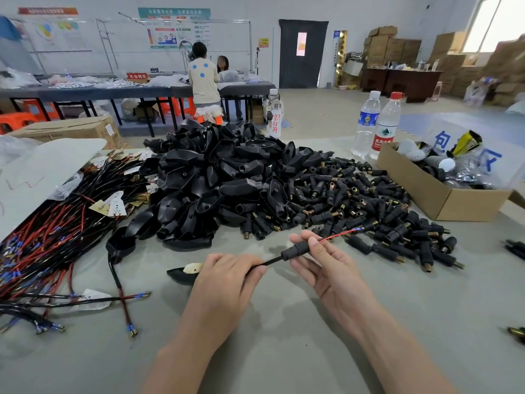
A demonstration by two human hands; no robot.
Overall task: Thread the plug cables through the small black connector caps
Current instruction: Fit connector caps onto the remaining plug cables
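Grey matte tabletop (284, 351) faces stacked brown cardboard boxes (393, 49). Left hand (227, 282) grips a thin black cable (272, 261); right hand (322, 264) pinches its small black cylindrical cap (295, 249).

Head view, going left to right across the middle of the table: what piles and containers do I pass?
red and black cables → large black plug shells → small black connector caps → cardboard box

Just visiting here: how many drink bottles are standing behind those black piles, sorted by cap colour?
White-capped bottles: 2
Red-capped bottle: 1
Total: 3
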